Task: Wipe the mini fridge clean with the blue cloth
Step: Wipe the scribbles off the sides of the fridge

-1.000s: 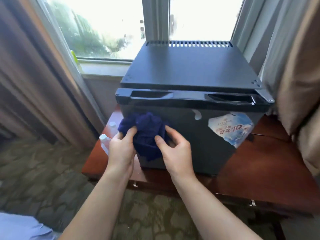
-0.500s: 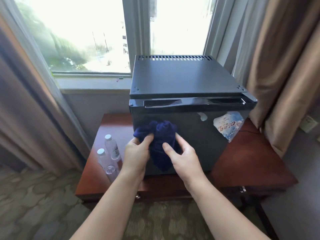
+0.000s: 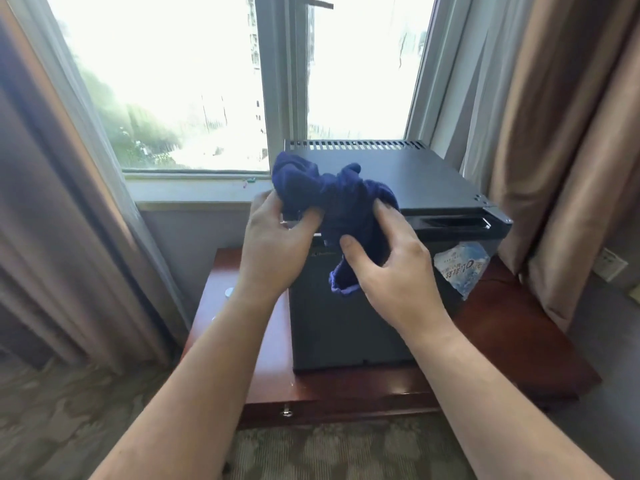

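Two hands grip one bunched blue cloth (image 3: 341, 206) in front of the mini fridge (image 3: 388, 306). The left hand (image 3: 277, 244) pinches the cloth's left portion; the right hand (image 3: 391, 268) clamps its right portion, with a loose end hanging below. The cloth is level with the fridge's top front edge. The fridge stands on a reddish wooden worktop (image 3: 519, 327) below the window (image 3: 166, 81), a label (image 3: 462, 266) on its door.

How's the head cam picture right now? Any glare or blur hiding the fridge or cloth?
Head view: the window is blown out white, backlighting the scene; the mini fridge front reads dark with little detail; the blue cloth and both hands stay fairly sharp; wide-angle bending shows in the curtains at the edges.
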The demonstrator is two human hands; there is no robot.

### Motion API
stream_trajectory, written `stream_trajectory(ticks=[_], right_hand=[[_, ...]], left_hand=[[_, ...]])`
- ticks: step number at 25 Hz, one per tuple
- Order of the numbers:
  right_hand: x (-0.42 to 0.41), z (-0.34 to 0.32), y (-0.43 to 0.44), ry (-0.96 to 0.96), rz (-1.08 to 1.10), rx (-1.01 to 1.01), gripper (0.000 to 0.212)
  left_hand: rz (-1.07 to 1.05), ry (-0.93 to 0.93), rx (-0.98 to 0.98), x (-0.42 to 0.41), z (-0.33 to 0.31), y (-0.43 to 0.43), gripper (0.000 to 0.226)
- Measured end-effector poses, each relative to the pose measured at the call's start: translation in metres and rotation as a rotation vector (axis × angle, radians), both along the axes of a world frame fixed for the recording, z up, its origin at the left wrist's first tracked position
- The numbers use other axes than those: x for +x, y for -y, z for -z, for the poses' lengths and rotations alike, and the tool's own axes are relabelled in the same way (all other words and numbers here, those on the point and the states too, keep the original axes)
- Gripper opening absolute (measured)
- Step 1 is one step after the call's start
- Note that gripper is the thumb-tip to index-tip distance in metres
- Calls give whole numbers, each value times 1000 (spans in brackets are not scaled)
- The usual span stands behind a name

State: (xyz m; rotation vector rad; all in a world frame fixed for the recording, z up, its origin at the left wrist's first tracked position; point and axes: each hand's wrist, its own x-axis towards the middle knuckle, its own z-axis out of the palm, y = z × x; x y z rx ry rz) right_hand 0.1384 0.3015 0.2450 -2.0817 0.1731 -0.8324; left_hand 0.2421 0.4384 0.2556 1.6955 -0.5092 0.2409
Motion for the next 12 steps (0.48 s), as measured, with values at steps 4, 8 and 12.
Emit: stream_trajectory(ticks=[4, 8, 12], right_hand=[[13, 16, 14, -245, 6, -204, 66], [14, 13, 28, -193, -30, -185, 59], [12, -13, 83, -169, 13, -216, 54]], left_hand=[[-115, 158, 521, 16, 30, 0, 20], [-179, 233, 525, 2, 37, 21, 17], [-112, 196, 659, -12, 8, 73, 27]])
